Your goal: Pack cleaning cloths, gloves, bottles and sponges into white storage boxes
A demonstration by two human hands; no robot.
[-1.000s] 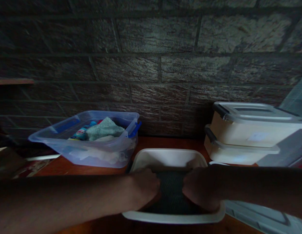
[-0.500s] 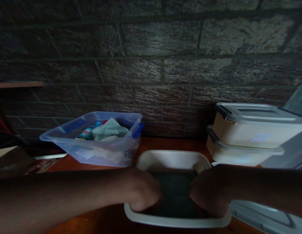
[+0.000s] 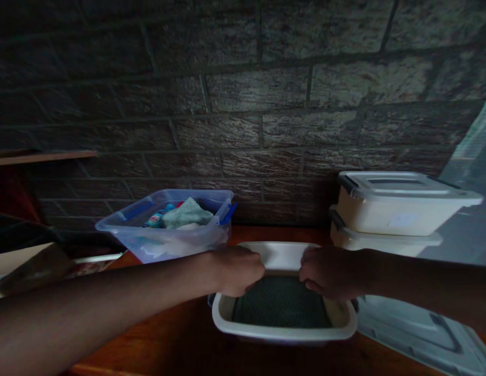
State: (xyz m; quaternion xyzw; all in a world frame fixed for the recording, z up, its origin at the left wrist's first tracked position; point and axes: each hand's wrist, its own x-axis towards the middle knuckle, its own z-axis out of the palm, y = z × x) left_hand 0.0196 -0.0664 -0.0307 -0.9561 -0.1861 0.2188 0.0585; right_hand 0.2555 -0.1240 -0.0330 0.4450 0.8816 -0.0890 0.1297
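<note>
Dark green cloth lies spread inside the white bin on the table. The left hand and right hand curl near its far corners; I can't tell whether either pinches it. A clear tub stands left, stacked boxes right.

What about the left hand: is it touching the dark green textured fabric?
Cannot tell: in the head view, the left hand blocks a corner of the dark green fabric, hiding any contact.
</note>
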